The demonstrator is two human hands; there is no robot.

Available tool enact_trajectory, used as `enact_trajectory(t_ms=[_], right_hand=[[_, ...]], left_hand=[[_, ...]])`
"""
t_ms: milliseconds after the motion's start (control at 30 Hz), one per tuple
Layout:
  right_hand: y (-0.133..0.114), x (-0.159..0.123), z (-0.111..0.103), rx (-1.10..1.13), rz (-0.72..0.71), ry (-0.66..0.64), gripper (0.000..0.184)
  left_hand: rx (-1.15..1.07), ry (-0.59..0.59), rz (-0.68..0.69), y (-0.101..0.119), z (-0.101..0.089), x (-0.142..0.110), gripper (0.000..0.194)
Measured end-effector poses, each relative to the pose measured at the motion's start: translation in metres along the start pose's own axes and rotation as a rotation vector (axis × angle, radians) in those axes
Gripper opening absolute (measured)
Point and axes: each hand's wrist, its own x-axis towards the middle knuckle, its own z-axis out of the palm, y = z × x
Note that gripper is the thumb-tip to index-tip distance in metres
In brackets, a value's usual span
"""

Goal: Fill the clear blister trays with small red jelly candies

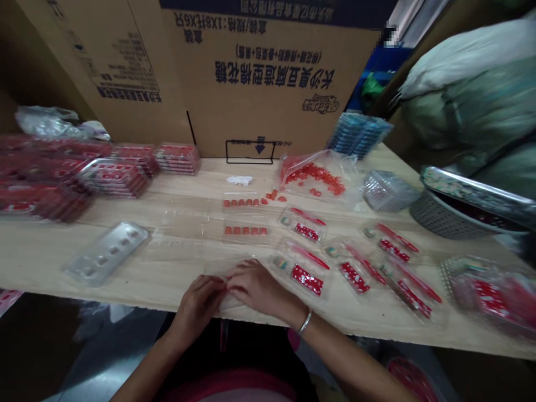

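Note:
My left hand and my right hand meet at the table's front edge, fingertips close together. Both grip a clear plastic blister tray, partly hidden under them. A small red piece shows between my fingertips, but I cannot tell which hand has it. A metal bangle circles my right wrist. Just beyond my hands lie clear trays holding rows of small red pieces. To my right are open clear trays with red sticks and red printed packets.
A light wood table holds stacked red-filled trays at left and a silver-grey tray. A plastic bag of red pieces and a grey basket lie farther right. A cardboard box stands behind.

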Motion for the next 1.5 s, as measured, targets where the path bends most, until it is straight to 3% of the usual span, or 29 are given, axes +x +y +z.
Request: enact_trajectory(t_ms=[100,167,300,433,533,633,667,767,867,1033,1133,1267,1500], right_hand=[[0.045,0.011,-0.040,-0.039,0.382,0.123,0.012],[0.084,0.023,-0.067,-0.134,0.552,0.201,0.016],[0.152,0.054,-0.102,-0.225,0.726,0.199,0.017],[0.175,0.078,-0.114,-0.218,0.759,0.151,0.028],[0.160,0.078,-0.113,-0.179,0.722,0.167,0.019],[0.114,0.056,-0.094,-0.045,0.630,0.145,0.012],[0.093,0.045,-0.083,0.045,0.586,0.112,0.011],[0.030,0.009,-0.045,0.643,0.436,0.044,0.009],[-0.011,-0.018,-0.015,0.857,0.463,0.105,0.008],[-0.026,-0.037,0.003,0.947,0.514,0.105,0.009],[-0.034,-0.043,0.007,0.769,0.574,0.089,0.009],[-0.051,-0.048,0.011,0.486,0.534,0.146,0.013],[-0.053,-0.043,0.013,0.985,0.696,0.001,0.009]], left_hand=[[-0.008,0.024,0.073,-0.007,0.004,0.002,0.011],[-0.022,0.040,0.098,-0.009,0.005,0.003,0.011],[-0.041,0.038,0.091,-0.008,0.004,0.003,0.013],[-0.014,0.019,0.059,-0.009,0.002,-0.001,0.012],[0.011,0.030,0.032,-0.004,-0.001,-0.005,0.018],[-0.078,0.134,-0.046,0.015,-0.001,-0.004,0.028],[-0.153,0.182,-0.108,0.023,0.000,-0.001,0.026],[-0.499,0.245,-0.337,0.045,0.008,0.012,0.019],[-0.784,0.211,-0.478,0.055,0.014,0.017,0.012],[-0.887,0.139,-0.591,0.058,0.014,0.001,0.013],[-0.828,0.081,-0.622,0.062,0.012,-0.011,0.012],[-0.753,0.063,-0.634,0.070,0.008,-0.017,0.011],[-0.900,0.008,-0.785,0.068,-0.005,-0.018,0.010]])
